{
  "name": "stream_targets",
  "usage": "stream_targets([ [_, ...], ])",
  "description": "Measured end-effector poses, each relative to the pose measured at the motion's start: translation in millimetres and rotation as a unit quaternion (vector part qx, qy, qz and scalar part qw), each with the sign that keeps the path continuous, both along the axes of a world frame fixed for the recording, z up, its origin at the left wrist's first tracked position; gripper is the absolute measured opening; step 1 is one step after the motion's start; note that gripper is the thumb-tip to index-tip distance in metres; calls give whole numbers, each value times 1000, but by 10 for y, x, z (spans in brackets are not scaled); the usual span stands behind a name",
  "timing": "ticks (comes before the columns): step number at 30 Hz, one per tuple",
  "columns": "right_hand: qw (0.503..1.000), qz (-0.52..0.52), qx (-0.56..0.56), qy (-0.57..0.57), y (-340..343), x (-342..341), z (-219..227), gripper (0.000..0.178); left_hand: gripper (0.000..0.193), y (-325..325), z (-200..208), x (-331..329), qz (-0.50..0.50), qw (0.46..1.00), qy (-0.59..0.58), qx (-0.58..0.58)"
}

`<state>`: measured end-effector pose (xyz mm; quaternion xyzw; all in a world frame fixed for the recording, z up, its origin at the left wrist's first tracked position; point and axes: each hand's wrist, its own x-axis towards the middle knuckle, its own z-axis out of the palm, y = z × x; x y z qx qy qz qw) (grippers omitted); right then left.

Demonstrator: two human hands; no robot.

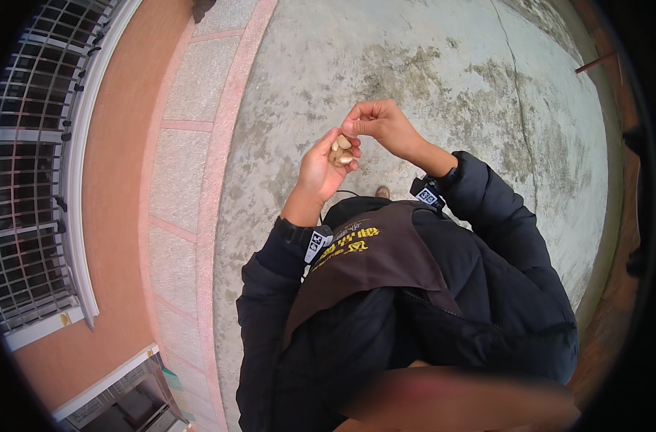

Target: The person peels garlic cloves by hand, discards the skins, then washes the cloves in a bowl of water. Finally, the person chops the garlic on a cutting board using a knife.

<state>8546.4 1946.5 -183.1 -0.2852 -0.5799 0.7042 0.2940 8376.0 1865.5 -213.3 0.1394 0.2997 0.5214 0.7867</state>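
Note:
My left hand (pixel 326 165) is cupped, palm up, in front of my body. Its fingers curl around several small pale-tan pieces (pixel 341 153) that look like garlic cloves. Just above, my right hand (pixel 381 128) meets the tips of the left fingers, its thumb and forefinger pinched together. Whatever lies in that pinch, if anything, is too small to tell. Dark padded sleeves cover both arms, with black straps and patterned tags at the wrists. A brown apron (pixel 385 245) with yellow markings hangs across my front.
Stained grey concrete (pixel 428 79) spreads beneath me, with a long crack on the right. On the left, a pink-bordered paved strip (pixel 187 158) runs beside an orange wall (pixel 119 144) with a barred window (pixel 25 165). A shoe (pixel 383 191) shows below my hands.

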Motion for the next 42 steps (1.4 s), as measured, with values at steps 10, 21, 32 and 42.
stream_targets([
  [10,994,-46,-77,-55,1406,-358,-7,12,28,1424,83,-366,16,998,65,5],
  [21,985,-72,94,-128,2962,-1368,292,11,22,3214,242,-1650,9,995,80,57],
  [32,983,-51,124,-126,3769,-2440,324,15,24,3889,280,-2625,28,990,119,70],
  [42,989,24,108,-100,4672,-3212,146,12,21,4473,236,-3185,93,991,86,48],
])
